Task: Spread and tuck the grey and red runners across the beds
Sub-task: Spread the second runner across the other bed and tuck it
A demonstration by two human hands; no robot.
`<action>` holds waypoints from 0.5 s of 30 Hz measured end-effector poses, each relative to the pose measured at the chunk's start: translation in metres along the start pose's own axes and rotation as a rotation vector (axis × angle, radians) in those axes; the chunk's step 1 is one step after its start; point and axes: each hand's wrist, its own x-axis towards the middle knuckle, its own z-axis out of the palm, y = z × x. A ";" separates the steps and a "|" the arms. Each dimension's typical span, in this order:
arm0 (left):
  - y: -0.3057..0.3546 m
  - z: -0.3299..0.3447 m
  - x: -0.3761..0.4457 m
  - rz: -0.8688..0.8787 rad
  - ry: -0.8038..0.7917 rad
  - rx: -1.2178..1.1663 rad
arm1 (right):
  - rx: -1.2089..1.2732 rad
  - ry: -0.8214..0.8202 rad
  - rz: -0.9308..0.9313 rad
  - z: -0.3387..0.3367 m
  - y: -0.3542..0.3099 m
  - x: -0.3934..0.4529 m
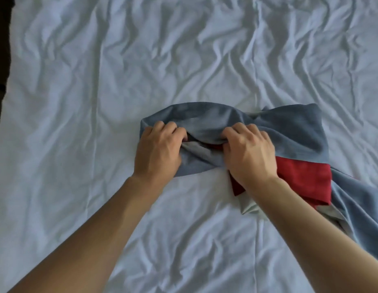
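Under curled fingers (pixel 171 129) of both hands, the runner (pixel 289 132) bunches (grey over red).

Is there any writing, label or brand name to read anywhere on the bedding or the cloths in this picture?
None. No words, numbers or tags show on the white sheet, the grey runner or the red runner. The left hand and right hand grip the grey runner and cover part of it.
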 end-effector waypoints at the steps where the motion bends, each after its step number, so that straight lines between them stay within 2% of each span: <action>1: -0.008 -0.002 0.000 0.007 0.012 -0.017 | 0.025 0.002 0.015 -0.002 -0.005 0.003; 6: -0.049 -0.029 0.006 -0.034 0.072 -0.071 | 0.145 -0.037 -0.102 -0.019 -0.059 0.020; 9: -0.080 -0.049 0.007 -0.083 0.096 -0.068 | 0.158 0.016 -0.092 -0.017 -0.079 0.034; 12: -0.114 -0.062 0.002 -0.199 0.109 -0.027 | 0.194 0.059 -0.048 -0.019 -0.088 0.051; 15: -0.123 -0.064 -0.003 -0.329 0.129 -0.022 | 0.231 0.033 -0.033 -0.025 -0.097 0.062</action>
